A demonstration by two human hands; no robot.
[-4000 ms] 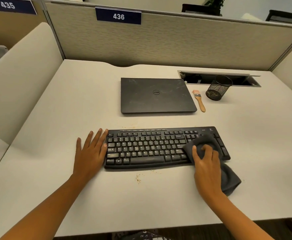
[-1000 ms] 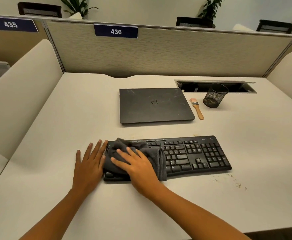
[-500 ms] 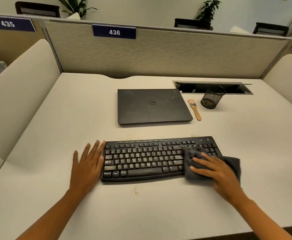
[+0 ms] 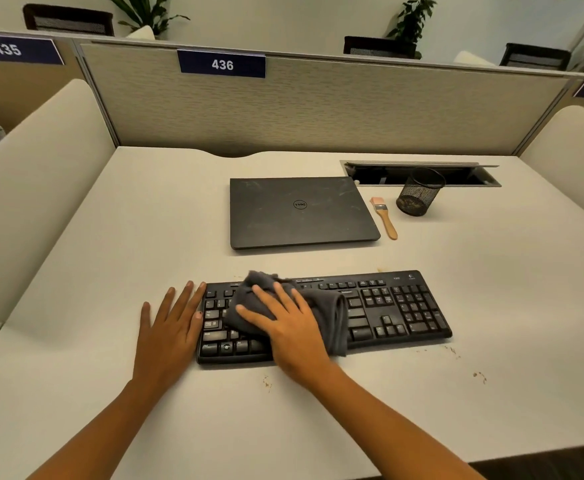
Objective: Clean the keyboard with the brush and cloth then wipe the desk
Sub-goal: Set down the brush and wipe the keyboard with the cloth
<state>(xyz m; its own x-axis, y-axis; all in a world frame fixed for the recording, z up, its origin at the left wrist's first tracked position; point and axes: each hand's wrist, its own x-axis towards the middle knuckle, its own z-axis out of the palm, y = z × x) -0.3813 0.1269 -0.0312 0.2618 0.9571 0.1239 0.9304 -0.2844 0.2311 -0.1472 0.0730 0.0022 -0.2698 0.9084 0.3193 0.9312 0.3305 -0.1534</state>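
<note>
A black keyboard (image 4: pixel 397 306) lies across the near middle of the pale desk (image 4: pixel 110 237). My right hand (image 4: pixel 287 327) presses a dark grey cloth (image 4: pixel 332 313) flat onto the keyboard's left half, fingers spread and straight. My left hand (image 4: pixel 169 327) rests flat on the desk against the keyboard's left end. A small wooden-handled brush (image 4: pixel 384 218) lies farther back, between the laptop and the mesh cup. Brown crumbs (image 4: pixel 479 375) dot the desk in front of and to the right of the keyboard.
A shut black laptop (image 4: pixel 301 213) sits behind the keyboard. A black mesh pen cup (image 4: pixel 418 192) stands by an open cable slot (image 4: pixel 422 174). Partition walls (image 4: pixel 318 109) close off the back and both sides.
My right hand has slid the cloth from the keyboard's right end back over to its left half. My left hand has stayed put.
</note>
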